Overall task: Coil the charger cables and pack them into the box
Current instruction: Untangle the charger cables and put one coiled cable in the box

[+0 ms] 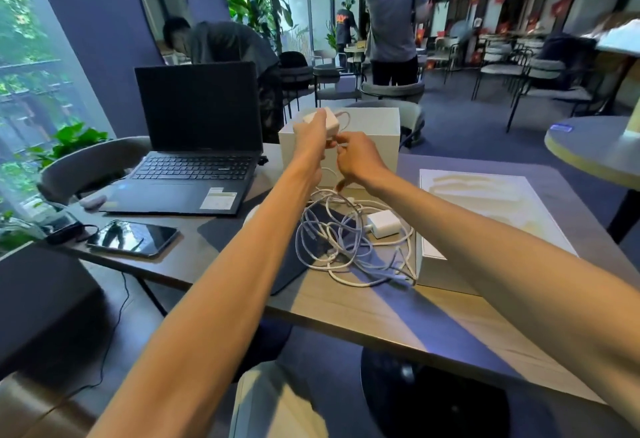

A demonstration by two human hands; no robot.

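Observation:
My left hand (pixel 311 136) holds a white charger brick (pixel 330 122) up in front of the white box (pixel 370 139) at the back of the table. Beside it, my right hand (pixel 356 157) pinches the thin white cable (pixel 343 115) that runs from this brick. On the table below lies a tangled heap of white cables (pixel 346 243) with a second white charger brick (pixel 382 224) at its right side. Part of the heap rests on a dark mat.
An open black laptop (pixel 194 146) stands at the left, with a phone (pixel 133 238) lying in front of it. A flat white box lid (pixel 485 216) lies at the right. Chairs, a round table (pixel 595 146) and several people are farther back.

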